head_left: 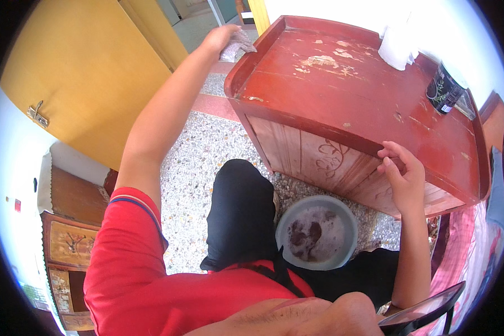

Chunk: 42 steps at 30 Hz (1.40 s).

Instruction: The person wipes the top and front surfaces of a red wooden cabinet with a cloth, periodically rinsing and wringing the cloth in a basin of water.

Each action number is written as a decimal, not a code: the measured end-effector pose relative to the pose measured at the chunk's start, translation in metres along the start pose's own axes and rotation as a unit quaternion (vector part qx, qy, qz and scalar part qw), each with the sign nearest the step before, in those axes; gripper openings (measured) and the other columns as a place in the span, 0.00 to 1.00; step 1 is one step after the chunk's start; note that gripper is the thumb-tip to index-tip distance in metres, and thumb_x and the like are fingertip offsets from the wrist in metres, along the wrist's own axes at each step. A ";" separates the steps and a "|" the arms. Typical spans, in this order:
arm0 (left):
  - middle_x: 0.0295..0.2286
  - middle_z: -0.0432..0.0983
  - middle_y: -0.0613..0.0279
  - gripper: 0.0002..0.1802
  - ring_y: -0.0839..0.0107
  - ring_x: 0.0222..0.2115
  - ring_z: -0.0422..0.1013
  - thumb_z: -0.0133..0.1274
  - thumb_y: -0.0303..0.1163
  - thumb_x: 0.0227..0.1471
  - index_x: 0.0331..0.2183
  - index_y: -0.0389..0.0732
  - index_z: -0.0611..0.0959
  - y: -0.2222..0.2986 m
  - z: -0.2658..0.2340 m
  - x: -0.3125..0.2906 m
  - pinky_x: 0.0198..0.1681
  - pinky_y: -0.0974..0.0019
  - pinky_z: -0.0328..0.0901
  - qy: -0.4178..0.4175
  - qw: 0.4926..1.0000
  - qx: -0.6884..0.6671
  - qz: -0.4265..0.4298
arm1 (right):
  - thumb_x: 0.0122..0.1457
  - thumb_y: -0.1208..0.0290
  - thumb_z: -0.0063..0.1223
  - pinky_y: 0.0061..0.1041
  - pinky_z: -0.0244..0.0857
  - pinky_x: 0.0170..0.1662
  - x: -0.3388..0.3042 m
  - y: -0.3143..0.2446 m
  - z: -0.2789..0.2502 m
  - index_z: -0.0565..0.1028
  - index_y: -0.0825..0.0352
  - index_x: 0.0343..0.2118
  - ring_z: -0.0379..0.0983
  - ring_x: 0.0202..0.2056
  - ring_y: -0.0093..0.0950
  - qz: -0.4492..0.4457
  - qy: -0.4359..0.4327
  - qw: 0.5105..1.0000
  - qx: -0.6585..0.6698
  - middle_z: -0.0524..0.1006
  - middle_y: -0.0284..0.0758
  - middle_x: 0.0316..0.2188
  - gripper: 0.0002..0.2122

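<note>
My left hand reaches far out to the left side of a red wooden cabinet. Its fingers are closed over a pale, crumpled cloth, which lies against the outer side of the cabinet's raised rim. The cabinet top has worn patches where the paint has flaked off. By the front edge of that top is my right hand, fingers loosely bent and apart, with nothing in them. Whether its fingertips touch the edge I cannot tell.
A grey basin of sudsy, dark-streaked water stands on the speckled floor between my legs. On the cabinet are a white paper roll and a black tub. A yellow door stands at left; pink striped fabric hangs at right.
</note>
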<state>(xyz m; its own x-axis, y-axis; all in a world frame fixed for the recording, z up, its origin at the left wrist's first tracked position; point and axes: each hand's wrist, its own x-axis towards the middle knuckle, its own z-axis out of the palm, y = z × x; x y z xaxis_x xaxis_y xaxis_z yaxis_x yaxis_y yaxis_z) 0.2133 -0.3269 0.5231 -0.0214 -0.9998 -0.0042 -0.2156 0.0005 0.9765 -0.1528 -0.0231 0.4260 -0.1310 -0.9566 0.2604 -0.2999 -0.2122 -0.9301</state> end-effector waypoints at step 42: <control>0.42 0.77 0.52 0.35 0.61 0.40 0.76 0.58 0.52 0.49 0.50 0.36 0.74 -0.053 -0.013 -0.043 0.46 0.59 0.71 -0.164 0.976 0.020 -0.138 | 0.57 0.78 0.52 0.18 0.68 0.37 -0.019 0.018 -0.035 0.75 0.74 0.42 0.74 0.31 0.20 0.063 -0.001 0.998 -0.025 0.78 0.36 0.33 0.11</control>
<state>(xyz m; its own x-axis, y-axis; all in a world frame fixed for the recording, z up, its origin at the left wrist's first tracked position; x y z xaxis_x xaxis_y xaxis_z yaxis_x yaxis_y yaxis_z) 0.2379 -0.2844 0.4737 -0.2675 -0.9008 -0.3421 -0.2951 -0.2614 0.9190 -0.1883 -0.0019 0.4134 -0.1695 -0.9752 0.1424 -0.3279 -0.0804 -0.9413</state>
